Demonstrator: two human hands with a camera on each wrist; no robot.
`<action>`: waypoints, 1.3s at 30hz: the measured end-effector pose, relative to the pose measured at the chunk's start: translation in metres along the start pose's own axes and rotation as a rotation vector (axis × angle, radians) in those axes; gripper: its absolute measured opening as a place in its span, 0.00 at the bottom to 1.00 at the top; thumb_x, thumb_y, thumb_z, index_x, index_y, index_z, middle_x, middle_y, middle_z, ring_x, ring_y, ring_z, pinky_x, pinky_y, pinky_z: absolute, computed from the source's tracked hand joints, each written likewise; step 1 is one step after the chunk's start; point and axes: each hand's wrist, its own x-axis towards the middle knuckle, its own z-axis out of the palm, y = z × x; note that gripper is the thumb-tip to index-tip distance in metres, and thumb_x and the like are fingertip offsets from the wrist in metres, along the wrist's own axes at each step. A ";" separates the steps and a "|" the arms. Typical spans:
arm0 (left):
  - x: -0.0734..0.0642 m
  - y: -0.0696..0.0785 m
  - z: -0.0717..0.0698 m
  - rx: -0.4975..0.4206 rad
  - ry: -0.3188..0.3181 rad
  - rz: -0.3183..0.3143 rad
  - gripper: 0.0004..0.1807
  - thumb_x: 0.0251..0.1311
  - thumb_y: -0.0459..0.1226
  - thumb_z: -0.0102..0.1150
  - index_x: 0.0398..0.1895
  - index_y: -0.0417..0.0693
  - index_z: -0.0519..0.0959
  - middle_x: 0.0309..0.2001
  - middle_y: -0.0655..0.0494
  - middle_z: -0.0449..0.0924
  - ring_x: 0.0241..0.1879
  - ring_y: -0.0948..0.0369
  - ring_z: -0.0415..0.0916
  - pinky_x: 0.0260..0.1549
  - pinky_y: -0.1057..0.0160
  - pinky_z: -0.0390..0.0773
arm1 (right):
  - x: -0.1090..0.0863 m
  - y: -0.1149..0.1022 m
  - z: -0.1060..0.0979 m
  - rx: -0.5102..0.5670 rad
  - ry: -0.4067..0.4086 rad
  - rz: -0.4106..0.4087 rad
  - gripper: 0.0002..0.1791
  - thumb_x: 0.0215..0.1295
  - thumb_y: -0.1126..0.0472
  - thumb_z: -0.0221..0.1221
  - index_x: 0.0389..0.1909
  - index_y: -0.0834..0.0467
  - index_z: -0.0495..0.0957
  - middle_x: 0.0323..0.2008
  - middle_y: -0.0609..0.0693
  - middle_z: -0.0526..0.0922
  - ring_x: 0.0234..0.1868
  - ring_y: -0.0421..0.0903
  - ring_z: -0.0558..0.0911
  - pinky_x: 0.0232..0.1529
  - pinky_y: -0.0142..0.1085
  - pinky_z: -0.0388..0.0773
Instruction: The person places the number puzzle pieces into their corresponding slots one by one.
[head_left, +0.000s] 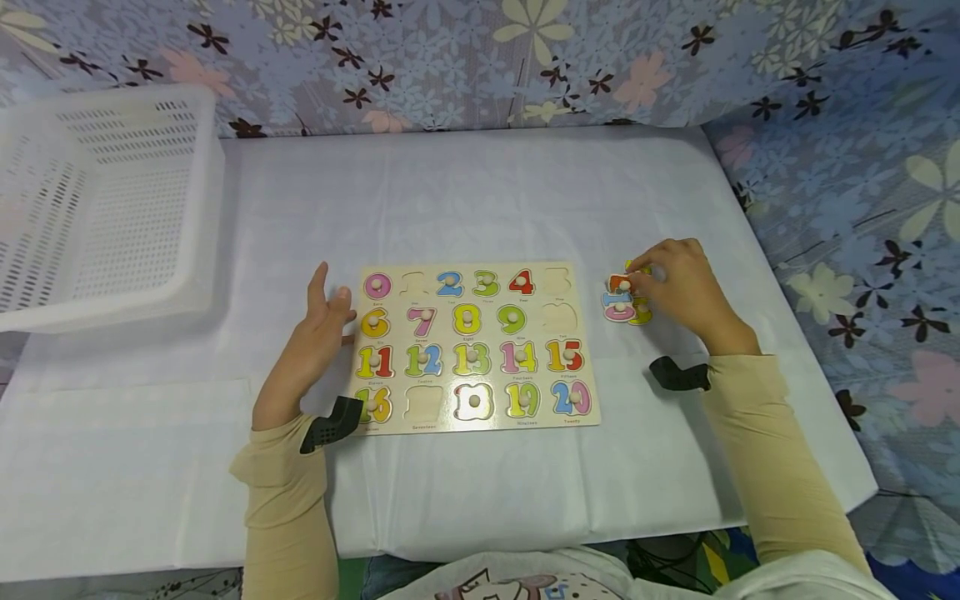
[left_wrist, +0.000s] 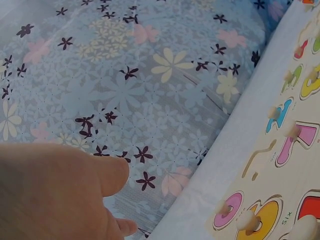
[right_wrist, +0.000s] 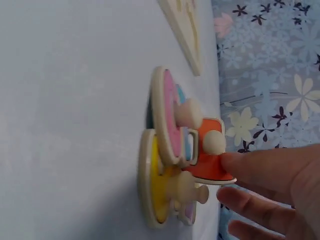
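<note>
A wooden number puzzle board [head_left: 480,417] lies flat with many knobbed number pieces seated in it. Bare recesses show on it, among them those labelled Seventeen and Ten. My left hand [head_left: 311,337] is at the board's left edge, fingers extended and holding nothing. To the right of the board my right hand [head_left: 684,283] pinches the edge of a red puzzle piece [right_wrist: 209,167] with a wooden knob. Against that piece sits a pink-and-blue number 10 piece [right_wrist: 172,117], and a yellow piece [right_wrist: 157,192] stands out below it in the right wrist view.
A white slatted plastic basket [head_left: 206,275] stands at the left of the table. White cloth [head_left: 480,200] covers the tabletop, and a flowered curtain [head_left: 450,67] hangs along the back and right sides.
</note>
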 end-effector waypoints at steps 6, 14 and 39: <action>-0.001 0.000 -0.001 0.006 -0.003 0.005 0.37 0.75 0.56 0.26 0.75 0.63 0.21 0.68 0.30 0.58 0.61 0.37 0.67 0.64 0.37 0.54 | 0.000 -0.005 0.004 0.108 0.060 0.187 0.17 0.66 0.56 0.63 0.38 0.70 0.82 0.49 0.67 0.78 0.59 0.66 0.67 0.59 0.59 0.60; -0.002 0.000 -0.002 -0.005 -0.006 0.002 0.38 0.73 0.58 0.25 0.74 0.63 0.20 0.69 0.31 0.55 0.63 0.38 0.65 0.64 0.37 0.52 | 0.013 -0.019 0.027 0.169 0.172 0.276 0.21 0.66 0.53 0.61 0.41 0.71 0.82 0.51 0.67 0.76 0.58 0.66 0.65 0.59 0.61 0.53; 0.000 0.002 0.001 0.012 0.001 -0.008 0.38 0.74 0.58 0.26 0.75 0.64 0.21 0.69 0.32 0.57 0.62 0.38 0.66 0.63 0.36 0.53 | 0.036 -0.025 0.012 -0.133 -0.122 -0.196 0.22 0.56 0.57 0.71 0.49 0.62 0.80 0.46 0.59 0.79 0.57 0.61 0.65 0.59 0.58 0.60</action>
